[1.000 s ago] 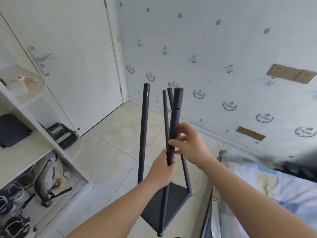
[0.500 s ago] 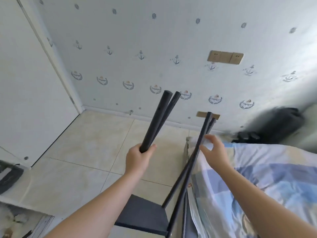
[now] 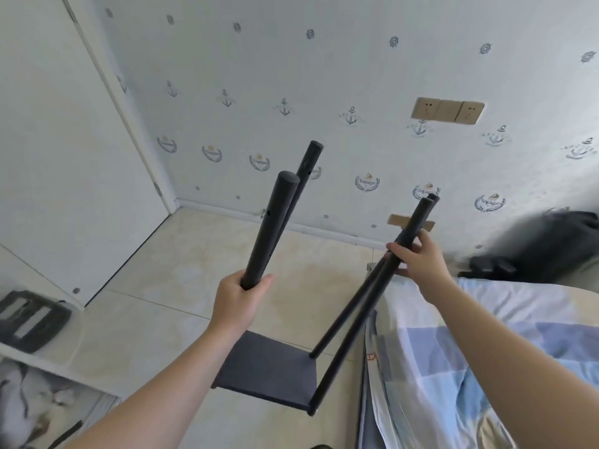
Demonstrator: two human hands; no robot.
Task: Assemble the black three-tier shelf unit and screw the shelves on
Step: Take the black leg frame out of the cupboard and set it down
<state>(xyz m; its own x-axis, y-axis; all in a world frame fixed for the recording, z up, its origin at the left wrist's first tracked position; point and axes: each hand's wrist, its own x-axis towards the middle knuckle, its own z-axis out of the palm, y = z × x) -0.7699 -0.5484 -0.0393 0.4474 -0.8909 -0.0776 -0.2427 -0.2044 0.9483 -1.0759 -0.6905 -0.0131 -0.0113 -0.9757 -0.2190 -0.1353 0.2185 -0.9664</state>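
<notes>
Four black poles are rising from one black shelf board (image 3: 269,374), which is sitting below both wrists over the tiled floor (image 3: 155,335); whether it is touching the tiles I cannot tell.

The left hand (image 3: 240,303) is clenching its fingers round the near-left pole (image 3: 272,228) low on its length, with the thumb lying along the right side of the tube. Above those fingers the pole is leaning up and to the right, showing small holes in its side. The far-left pole (image 3: 306,166) is passing just behind it, beyond the left fingers and untouched by them.

The right hand (image 3: 418,264) is grasping the right pair of poles (image 3: 356,306) close to their upper ends. Its fingers (image 3: 397,247) are curling over the tubes from above and the thumb is pressing from beneath. Whether both tubes are sitting inside that grip I cannot tell, since they are overlapping there. Below the right fingers the two are spreading apart and running down to the board's right-hand corners.

Under the right forearm a bed (image 3: 486,367) is lying, covered in a blue-checked sheet. A blurred black bag (image 3: 551,247) is sitting beyond the right fingers, further right. Three beige wall sockets (image 3: 447,111) are showing above those fingers on the anchor-patterned wall. A white door (image 3: 64,140) is standing well to the left of the left fingers.
</notes>
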